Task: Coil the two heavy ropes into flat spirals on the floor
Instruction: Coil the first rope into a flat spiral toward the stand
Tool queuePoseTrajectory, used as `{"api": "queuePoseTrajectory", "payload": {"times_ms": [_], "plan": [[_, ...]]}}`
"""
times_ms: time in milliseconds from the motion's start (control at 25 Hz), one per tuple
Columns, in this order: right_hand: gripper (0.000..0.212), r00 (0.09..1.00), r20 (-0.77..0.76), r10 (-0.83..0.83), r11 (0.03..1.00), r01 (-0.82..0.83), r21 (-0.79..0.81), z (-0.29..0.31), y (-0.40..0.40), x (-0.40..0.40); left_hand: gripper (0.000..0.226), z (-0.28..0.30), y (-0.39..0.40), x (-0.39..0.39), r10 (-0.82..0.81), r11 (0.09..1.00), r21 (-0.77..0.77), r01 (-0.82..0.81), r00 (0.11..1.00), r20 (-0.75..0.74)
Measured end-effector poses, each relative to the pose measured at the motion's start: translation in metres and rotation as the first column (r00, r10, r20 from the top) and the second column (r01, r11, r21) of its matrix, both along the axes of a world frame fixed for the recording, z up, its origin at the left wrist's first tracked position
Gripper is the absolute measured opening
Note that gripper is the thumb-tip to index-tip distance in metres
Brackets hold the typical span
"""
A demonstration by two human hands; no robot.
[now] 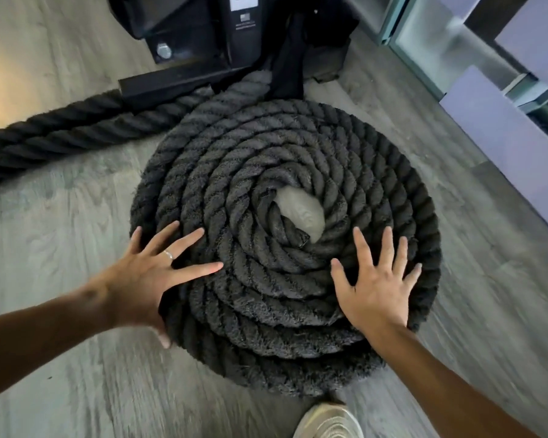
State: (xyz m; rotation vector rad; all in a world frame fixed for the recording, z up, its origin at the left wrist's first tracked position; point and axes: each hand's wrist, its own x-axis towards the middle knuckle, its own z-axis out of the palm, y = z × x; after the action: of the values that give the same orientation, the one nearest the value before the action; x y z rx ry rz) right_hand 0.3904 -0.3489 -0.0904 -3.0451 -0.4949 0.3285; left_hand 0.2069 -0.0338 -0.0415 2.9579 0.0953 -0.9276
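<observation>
A thick black rope lies wound into a flat spiral coil (266, 172) on the grey wood floor, with a small gap of bare floor at its centre. My left hand (149, 279) rests flat on the coil's left near edge, fingers spread, a ring on one finger. On the coil's right near part my right hand (377, 286) lies palm down with the fingers apart. Neither hand grips the rope. A second stretch of black rope (54, 134) runs uncoiled from the black frame out to the left edge of view.
A black metal equipment base (196, 42) with a bolt stands just behind the coil, and the rope leads up to it. A pale wall and glass panel (494, 90) run along the right. My light shoe (329, 422) is at the coil's near edge.
</observation>
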Motion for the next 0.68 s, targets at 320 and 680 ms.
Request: {"api": "queuePoseTrajectory", "payload": {"times_ms": [320, 680], "plan": [[0.07, 0.997, 0.029, 0.078, 0.997, -0.077, -0.025, 0.016, -0.036, 0.138, 0.142, -0.015, -0.117, 0.051, 0.232, 0.972, -0.08, -0.222, 0.962, 0.141], [0.078, 0.997, -0.051, -0.053, 0.998, 0.052, -0.017, 0.002, -0.034, 0.057, 0.135, 0.003, -0.049, 0.081, -0.028, 0.998, 0.052, 0.026, 0.999, 0.034]]}}
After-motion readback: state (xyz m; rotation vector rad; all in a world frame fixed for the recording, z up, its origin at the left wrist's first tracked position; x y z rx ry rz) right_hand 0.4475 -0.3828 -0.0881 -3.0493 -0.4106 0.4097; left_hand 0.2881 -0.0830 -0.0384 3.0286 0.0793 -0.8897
